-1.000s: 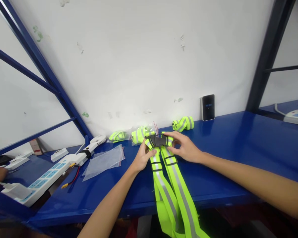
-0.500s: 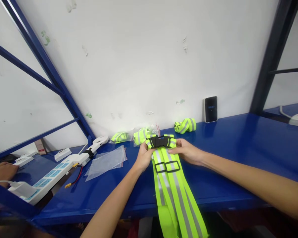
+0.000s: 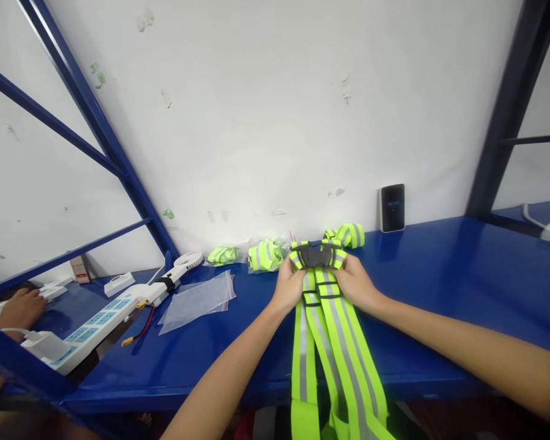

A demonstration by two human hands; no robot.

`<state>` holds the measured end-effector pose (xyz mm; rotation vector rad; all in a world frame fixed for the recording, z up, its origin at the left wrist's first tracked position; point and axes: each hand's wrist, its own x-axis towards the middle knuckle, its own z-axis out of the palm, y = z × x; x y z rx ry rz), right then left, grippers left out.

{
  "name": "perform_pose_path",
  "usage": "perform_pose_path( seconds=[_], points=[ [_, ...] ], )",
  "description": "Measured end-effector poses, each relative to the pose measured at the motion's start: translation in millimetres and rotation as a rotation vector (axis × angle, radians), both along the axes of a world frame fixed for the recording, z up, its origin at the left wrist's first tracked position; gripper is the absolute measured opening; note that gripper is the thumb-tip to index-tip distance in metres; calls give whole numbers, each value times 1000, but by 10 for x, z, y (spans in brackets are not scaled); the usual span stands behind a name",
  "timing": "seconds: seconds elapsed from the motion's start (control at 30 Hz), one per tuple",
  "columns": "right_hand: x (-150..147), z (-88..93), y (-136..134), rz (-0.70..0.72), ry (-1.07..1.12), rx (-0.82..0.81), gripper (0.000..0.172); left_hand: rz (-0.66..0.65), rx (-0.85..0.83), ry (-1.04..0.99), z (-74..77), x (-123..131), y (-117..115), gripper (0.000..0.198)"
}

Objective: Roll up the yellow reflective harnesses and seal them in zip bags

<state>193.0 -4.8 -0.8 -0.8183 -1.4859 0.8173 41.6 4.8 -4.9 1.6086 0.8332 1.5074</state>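
Note:
My left hand [image 3: 288,286] and my right hand [image 3: 355,282] grip a neon yellow reflective safety vest [image 3: 334,348] from either side, just below its black plastic buckle [image 3: 315,255]. The vest has grey reflective stripes, and its long straps hang down over the bench's front edge. Black slider loops sit on the straps just below my fingers. My fingers hide part of the buckle's lower edge. Behind my hands, a rolled vest [image 3: 348,235] lies partly hidden by the buckle. Another rolled vest in a plastic bag [image 3: 266,255] lies close to my left hand.
The blue metal bench [image 3: 440,293] runs along a white wall. Further left lie a small rolled vest [image 3: 222,255], a flat plastic bag [image 3: 197,302], a white power strip [image 3: 91,333] and a white fan [image 3: 187,260]. A co-worker's hand [image 3: 22,308] rests at far left.
My hands have moved toward each other and rotated the buckle, which now faces more upward and sits further right. The straps hang straighter, and the vest covers part of the rolled vest behind it.

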Motion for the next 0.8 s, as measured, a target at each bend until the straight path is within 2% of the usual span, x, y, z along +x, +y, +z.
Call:
perform_pose_path(
  seconds=[0.13,0.2,0.3,0.43,0.57,0.73,0.8],
  points=[
    [21,-14,8,-86,-76,99,40,143,216,145,14,40,-103,30],
    [20,-27,10,-86,-103,133,40,199,244,178,-13,36,-132,31],
    [21,-52,23,-67,-129,174,40,201,228,148,-57,25,-105,27],
    [29,-89,42,-40,-184,204,39,122,171,82,-79,15,-40,27],
    [42,-97,32,-86,-296,245,38,90,109,42,-94,2,-46,32],
    [59,-73,30,-145,-429,273,37,55,-190,-75,-140,-14,-43,28],
    [60,-74,35,-133,-459,266,35,46,-241,-93,-150,-15,-35,28]
  ],
)
